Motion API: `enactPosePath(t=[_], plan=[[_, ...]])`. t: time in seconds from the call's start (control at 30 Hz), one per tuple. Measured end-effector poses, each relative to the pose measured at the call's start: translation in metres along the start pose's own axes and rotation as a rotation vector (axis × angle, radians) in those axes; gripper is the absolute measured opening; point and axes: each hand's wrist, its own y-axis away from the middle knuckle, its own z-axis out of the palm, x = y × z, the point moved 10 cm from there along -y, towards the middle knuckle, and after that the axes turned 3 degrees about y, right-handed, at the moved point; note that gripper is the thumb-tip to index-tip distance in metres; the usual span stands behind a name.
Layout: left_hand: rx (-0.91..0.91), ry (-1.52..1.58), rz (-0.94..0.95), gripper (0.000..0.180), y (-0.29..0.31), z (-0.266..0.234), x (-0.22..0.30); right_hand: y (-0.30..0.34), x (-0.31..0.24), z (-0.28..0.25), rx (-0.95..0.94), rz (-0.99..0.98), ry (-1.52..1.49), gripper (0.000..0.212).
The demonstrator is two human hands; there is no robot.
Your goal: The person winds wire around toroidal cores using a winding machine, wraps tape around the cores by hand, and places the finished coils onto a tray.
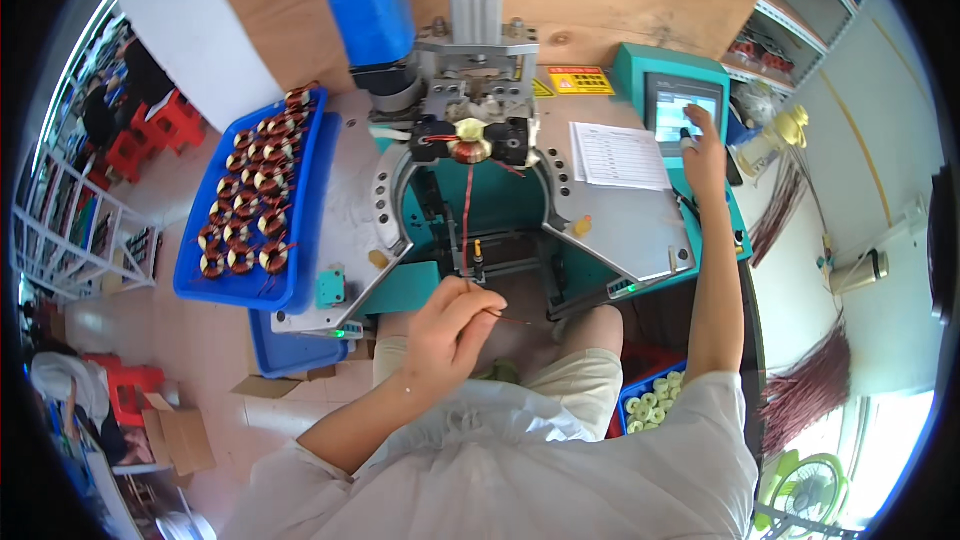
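My left hand (pixel 452 328) is closed in a pinch on a reddish copper wire (pixel 468 210). The wire runs up from my fingers to a ring-shaped coil (pixel 470 148), and a short end sticks out to the right of my hand. Black holders on the winding machine (pixel 478 70) grip the coil from both sides. Away to the right, my right hand (pixel 706 155) reaches up to a touchscreen (pixel 684 105) in a green housing. One finger is stretched out onto the screen, and nothing is held in that hand. Something dark shows near its thumb.
Wound ring coils fill a blue tray (pixel 187 285) on the left. Printed sheets (pixel 620 157) lie on the metal table's right wing. Below my right arm, a blue bin (pixel 628 402) holds pale rings. Bundles of wire (pixel 808 375) hang at the right, above a green fan (pixel 808 488).
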Motion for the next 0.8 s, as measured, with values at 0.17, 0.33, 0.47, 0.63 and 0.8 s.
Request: enactPosePath(t=[0.17,0.33,0.47,0.63,0.8], plan=[[0.002,-0.115,0.073,0.015,-0.004,-0.006,0.032,0.073,-0.216,-0.042,0.020,-0.373,-0.243,0.050],[0.086,-0.070,0.237,0.020,-0.018,0.000,0.066,0.155,-0.317,0.007,-0.295,-0.695,-0.699,0.041],[0.012,0.013,0.364,0.031,-0.010,-0.002,0.096,0.151,-0.317,0.003,-0.133,-0.553,-0.974,0.032],[-0.044,0.096,0.441,0.030,0.015,-0.008,0.103,0.102,-0.329,-0.004,-0.049,-0.137,-1.829,0.031],[-0.118,0.126,0.372,0.026,0.025,-0.007,0.084,0.033,-0.346,-0.010,0.002,0.016,-1.831,0.031]])
